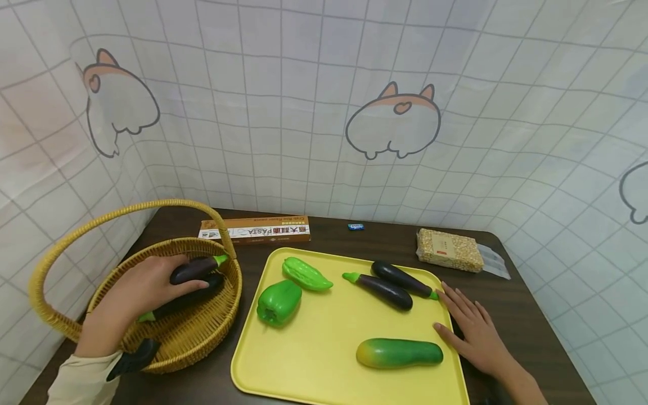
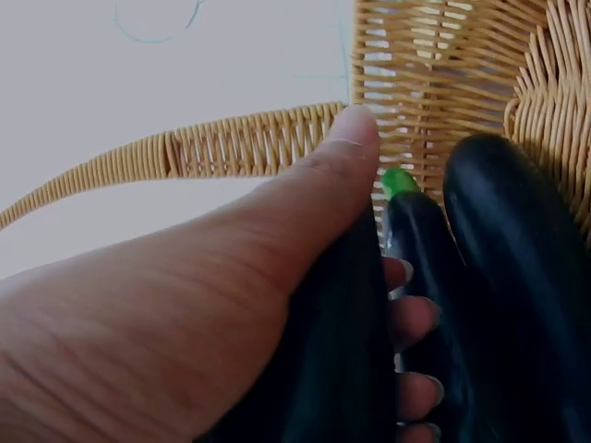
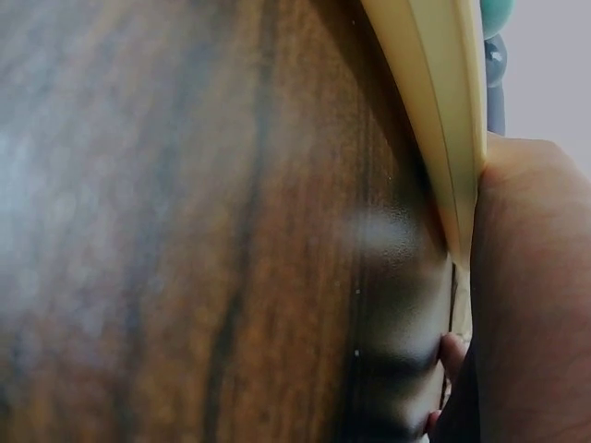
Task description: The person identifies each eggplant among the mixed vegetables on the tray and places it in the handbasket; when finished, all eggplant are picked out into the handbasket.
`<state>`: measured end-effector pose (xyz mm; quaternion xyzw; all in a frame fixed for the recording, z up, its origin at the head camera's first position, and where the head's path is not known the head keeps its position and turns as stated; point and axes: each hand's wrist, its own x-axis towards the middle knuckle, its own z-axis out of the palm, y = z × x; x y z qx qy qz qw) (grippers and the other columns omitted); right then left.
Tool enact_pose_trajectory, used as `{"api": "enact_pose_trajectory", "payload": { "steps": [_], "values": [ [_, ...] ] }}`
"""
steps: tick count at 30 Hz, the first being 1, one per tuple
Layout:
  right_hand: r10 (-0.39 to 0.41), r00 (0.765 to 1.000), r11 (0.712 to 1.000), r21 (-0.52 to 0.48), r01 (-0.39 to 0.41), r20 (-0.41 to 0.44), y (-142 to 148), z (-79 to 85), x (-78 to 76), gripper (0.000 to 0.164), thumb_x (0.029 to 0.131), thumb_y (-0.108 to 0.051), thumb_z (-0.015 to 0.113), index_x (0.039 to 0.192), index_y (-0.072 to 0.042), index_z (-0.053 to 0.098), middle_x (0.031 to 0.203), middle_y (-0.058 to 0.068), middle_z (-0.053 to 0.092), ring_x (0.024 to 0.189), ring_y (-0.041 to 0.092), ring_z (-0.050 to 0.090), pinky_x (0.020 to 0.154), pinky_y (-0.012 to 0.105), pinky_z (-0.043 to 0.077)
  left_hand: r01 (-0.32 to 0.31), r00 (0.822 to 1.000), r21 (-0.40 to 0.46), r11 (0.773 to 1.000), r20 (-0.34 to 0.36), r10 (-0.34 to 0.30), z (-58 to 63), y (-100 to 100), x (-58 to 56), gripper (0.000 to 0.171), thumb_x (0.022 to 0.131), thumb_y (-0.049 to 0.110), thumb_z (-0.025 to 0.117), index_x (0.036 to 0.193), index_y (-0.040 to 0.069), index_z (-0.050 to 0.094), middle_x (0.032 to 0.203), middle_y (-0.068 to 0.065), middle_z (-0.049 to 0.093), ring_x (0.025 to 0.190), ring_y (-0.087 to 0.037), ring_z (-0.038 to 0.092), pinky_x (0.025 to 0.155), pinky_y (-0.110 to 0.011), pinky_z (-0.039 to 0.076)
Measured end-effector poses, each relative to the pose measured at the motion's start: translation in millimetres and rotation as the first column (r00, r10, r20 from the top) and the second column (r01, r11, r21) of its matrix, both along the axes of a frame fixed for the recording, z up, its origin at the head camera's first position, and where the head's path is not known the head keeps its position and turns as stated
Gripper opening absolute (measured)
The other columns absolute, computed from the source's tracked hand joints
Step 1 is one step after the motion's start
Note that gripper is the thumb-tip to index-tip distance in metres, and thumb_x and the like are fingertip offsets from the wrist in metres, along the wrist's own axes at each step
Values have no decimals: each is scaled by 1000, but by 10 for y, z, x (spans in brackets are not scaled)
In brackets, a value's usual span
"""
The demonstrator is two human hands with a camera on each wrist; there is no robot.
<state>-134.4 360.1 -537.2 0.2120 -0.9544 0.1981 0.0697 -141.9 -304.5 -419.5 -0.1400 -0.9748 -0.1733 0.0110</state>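
Note:
My left hand [image 1: 152, 284] reaches into a round wicker basket [image 1: 199, 349] and grips a dark eggplant [image 2: 323, 332], thumb along one side and fingertips curled round the other. Beside it in the basket, the left wrist view shows another eggplant with a green tip [image 2: 420, 249] and a thick dark one [image 2: 517, 268]. My right hand [image 1: 473, 332] lies with fingers extended over the right rim of a yellow tray [image 1: 314, 365]. Its fingertips are close to the green stem of an eggplant [image 1: 402, 278] on the tray. A second eggplant [image 1: 382, 289] lies alongside that one.
Also on the tray are a green bell pepper [image 1: 278, 304], a bumpy green vegetable [image 1: 306, 274] and a green-yellow cucumber-like vegetable [image 1: 400, 353]. Behind stand a pasta box [image 1: 258, 229], a small blue packet [image 1: 356, 226] and a vacuum-packed grain bag [image 1: 449, 249]. The basket's handle [image 1: 126, 211] arches high.

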Motion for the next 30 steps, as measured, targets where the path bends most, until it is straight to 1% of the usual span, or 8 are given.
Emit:
{"api": "enact_pose_trajectory", "payload": {
  "steps": [4,7,11,16,21,23,27,30],
  "values": [
    [-4,1000,1000,2,4,-3,0,-8,0,71,106,-36,65,167,-18,34,172,8,25,153,45,25,112,75,15,12,1000,-21,1000,0,-12,-9,25,5,56,87,59,83,102,7,69,77,4,57,61,-14,47,58,-36,39],
    [-2,1000,1000,4,2,-10,2,-7,-10,71,106,-36,65,167,-18,34,172,8,25,153,45,25,112,75,15,12,1000,-44,999,16,-11,-8,48,10,59,84,58,85,107,6,71,81,4,60,65,-15,48,58,-37,40],
    [-1,1000,1000,9,1,-14,-1,-1,-22,71,106,-37,65,167,-18,34,172,8,26,153,44,25,112,75,15,8,999,-76,997,41,-5,-7,70,13,64,81,59,87,109,4,71,84,3,62,67,-16,49,58,-37,40],
    [-2,1000,1000,10,2,-9,-15,8,-20,71,106,-37,65,167,-17,35,172,9,27,153,45,25,112,75,15,0,997,-95,995,72,7,4,70,46,70,78,62,88,111,2,72,90,-1,66,71,-16,54,59,-39,44],
    [-4,1000,1000,14,5,-12,-6,4,-14,71,106,-37,65,166,-17,35,172,9,26,153,44,25,112,75,15,-2,996,-76,997,85,8,-15,69,62,62,77,60,90,103,7,71,83,3,62,68,-15,52,59,-38,44],
    [-6,1000,1000,15,6,-13,-5,-1,-11,71,105,-38,66,166,-17,35,172,8,26,153,44,25,112,75,15,2,996,-77,997,88,5,-21,67,65,58,78,59,90,98,9,70,81,3,62,67,-14,53,60,-38,46],
    [-6,1000,1000,13,6,-14,-7,-8,-6,71,105,-38,66,166,-18,35,172,8,26,153,45,26,112,75,15,9,997,-80,997,82,-2,-16,60,78,55,78,60,89,95,11,70,84,3,66,70,-13,57,62,-41,50],
    [-6,1000,1000,13,6,-17,-10,-7,-4,71,105,-38,66,166,-18,35,172,8,27,153,45,26,112,75,15,15,998,-74,997,69,-10,4,53,86,57,79,60,89,98,10,71,88,2,67,73,-14,59,65,-42,52]
  ]
}}
